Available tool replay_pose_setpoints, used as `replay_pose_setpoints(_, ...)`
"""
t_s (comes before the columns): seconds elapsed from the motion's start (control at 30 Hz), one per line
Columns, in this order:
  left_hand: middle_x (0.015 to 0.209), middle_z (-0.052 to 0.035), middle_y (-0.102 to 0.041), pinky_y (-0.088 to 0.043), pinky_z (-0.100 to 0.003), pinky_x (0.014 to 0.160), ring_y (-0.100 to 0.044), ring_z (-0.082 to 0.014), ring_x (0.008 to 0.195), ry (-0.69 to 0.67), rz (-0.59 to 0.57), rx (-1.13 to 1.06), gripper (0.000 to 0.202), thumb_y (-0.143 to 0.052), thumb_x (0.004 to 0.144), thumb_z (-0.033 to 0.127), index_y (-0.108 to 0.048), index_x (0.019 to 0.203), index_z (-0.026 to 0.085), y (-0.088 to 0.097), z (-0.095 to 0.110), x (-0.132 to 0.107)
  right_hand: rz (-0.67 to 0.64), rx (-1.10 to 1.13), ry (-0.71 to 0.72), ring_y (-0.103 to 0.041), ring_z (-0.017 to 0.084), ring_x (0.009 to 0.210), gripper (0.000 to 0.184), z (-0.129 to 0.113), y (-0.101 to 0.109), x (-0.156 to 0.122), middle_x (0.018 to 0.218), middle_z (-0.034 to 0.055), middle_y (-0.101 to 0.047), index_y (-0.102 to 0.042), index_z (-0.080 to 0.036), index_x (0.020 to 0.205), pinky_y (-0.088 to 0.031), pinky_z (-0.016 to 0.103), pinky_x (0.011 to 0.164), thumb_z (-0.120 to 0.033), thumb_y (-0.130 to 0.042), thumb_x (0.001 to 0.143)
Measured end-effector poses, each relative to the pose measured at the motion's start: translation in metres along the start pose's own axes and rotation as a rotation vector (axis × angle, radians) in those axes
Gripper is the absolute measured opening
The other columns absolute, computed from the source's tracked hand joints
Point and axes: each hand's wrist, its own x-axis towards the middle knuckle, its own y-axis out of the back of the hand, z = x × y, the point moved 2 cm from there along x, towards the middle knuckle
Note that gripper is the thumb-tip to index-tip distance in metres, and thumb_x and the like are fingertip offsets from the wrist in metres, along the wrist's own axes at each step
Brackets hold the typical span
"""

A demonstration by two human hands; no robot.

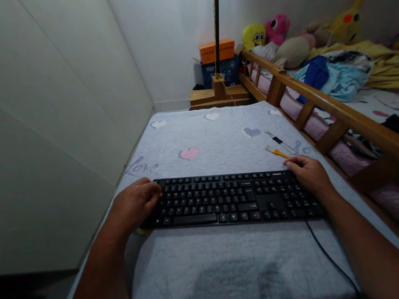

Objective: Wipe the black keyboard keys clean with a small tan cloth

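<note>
A black computer keyboard (pixel 226 198) lies lengthwise across the cloth-covered table, its keys facing up. My left hand (pixel 137 200) is closed around its left end, with the thumb near the top corner. At the opposite end, my right hand (pixel 307 173) grips the upper right corner, fingers bent along the edge. Just beyond those right fingertips is a small flat brush (pixel 276 151) with a yellow handle and pale bristles. Beside the brush rests a thin metal tool (pixel 277 140) with a black middle; its kind is unclear. Something yellow (pixel 144 232) peeks out under the keyboard's left end.
A grey cloth (pixel 216 136) with hearts covers the table. The keyboard's cable (pixel 330 255) trails toward me on the right. White cabinet doors (pixel 46 118) stand at left, a wooden bed rail (pixel 333 108) at right. Behind are a wooden-based pole (pixel 217 20) and boxes (pixel 217 51).
</note>
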Motion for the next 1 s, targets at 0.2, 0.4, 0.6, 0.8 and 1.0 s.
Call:
replay_pose_setpoints(0.2,0.089,-0.0056,-0.068,-0.044,-0.028,0.064,-0.063,-0.0185,0.073,0.098,0.076,0.121,0.026,-0.048,0.086,0.033,-0.071,0.082,0.022,0.0,-0.01,-0.004,-0.015,0.002,-0.017,-0.066,0.025,0.079,0.031,0.002,0.0,0.001,0.078,0.0057,-0.074,-0.073,-0.02,0.074,-0.048,0.036,0.078,-0.047,-0.06,0.069)
replay_pose_setpoints(0.4,0.092,-0.0048,-0.069,-0.049,-0.029,0.077,-0.065,-0.0181,0.083,-0.069,0.208,-0.099,0.026,-0.05,0.091,0.035,-0.071,0.086,0.021,0.0,0.026,-0.001,-0.012,-0.002,-0.017,-0.065,0.025,0.077,0.029,0.0,0.0,0.001,0.078,0.0058,-0.074,-0.073,-0.02,0.073,-0.048,0.036,0.079,-0.046,-0.059,0.069)
replay_pose_setpoints(0.6,0.09,-0.0042,-0.068,-0.05,-0.026,0.076,-0.064,-0.0153,0.083,-0.37,0.091,-0.283,0.019,-0.052,0.094,0.02,-0.07,0.089,0.019,-0.021,0.103,0.004,-0.016,0.006,-0.022,-0.065,0.025,0.08,0.03,0.0,0.0,0.001,0.079,0.0062,-0.074,-0.073,-0.02,0.073,-0.048,0.036,0.08,-0.047,-0.06,0.069)
replay_pose_setpoints(0.8,0.088,-0.0045,-0.066,-0.049,-0.028,0.074,-0.063,-0.016,0.081,-0.441,0.046,-0.262,0.016,-0.055,0.095,0.019,-0.07,0.089,0.018,-0.043,0.136,0.011,-0.012,0.01,-0.023,-0.065,0.025,0.079,0.031,0.0,-0.001,0.0,0.079,0.0065,-0.073,-0.072,-0.02,0.073,-0.047,0.035,0.079,-0.047,-0.059,0.069)
replay_pose_setpoints(1.0,0.089,-0.0042,-0.066,-0.049,-0.028,0.076,-0.062,-0.0161,0.082,-0.453,0.047,-0.249,0.017,-0.054,0.096,0.021,-0.07,0.09,0.017,-0.054,0.153,0.021,-0.023,-0.007,-0.019,-0.065,0.025,0.079,0.031,-0.002,0.0,0.0,0.079,0.0067,-0.073,-0.072,-0.019,0.073,-0.047,0.036,0.08,-0.047,-0.059,0.069)
